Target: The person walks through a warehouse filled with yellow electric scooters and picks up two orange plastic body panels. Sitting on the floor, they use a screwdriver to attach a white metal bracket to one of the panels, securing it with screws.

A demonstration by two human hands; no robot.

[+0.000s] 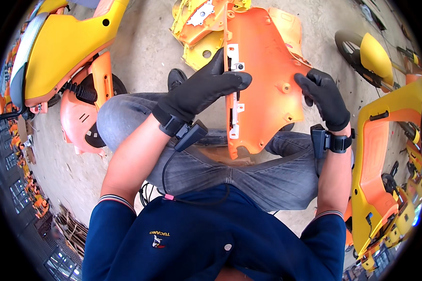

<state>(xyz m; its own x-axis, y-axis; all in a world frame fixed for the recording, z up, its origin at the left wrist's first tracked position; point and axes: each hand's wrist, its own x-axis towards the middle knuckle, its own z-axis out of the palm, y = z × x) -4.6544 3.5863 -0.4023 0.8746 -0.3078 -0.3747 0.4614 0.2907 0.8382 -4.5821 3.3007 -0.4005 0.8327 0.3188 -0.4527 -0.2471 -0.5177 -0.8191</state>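
An orange molded plastic panel (262,93) stands tilted above my lap, its inner side with screw bosses facing me. My left hand (201,84), in a black glove, grips its left edge, thumb over the front and the other fingers hidden behind. Along that edge run white metal clips (234,54). My right hand (324,97), also gloved, is at the panel's right edge with its fingers curled in. What those fingers pinch, if anything, is too small or hidden to name.
Yellow and orange plastic parts (201,51) lie on the concrete floor (145,42) beyond the panel. A yellow scooter body (68,51) stands at left, another yellow-orange body (373,173) at right. A wheel with a yellow fender (376,56) is at far right.
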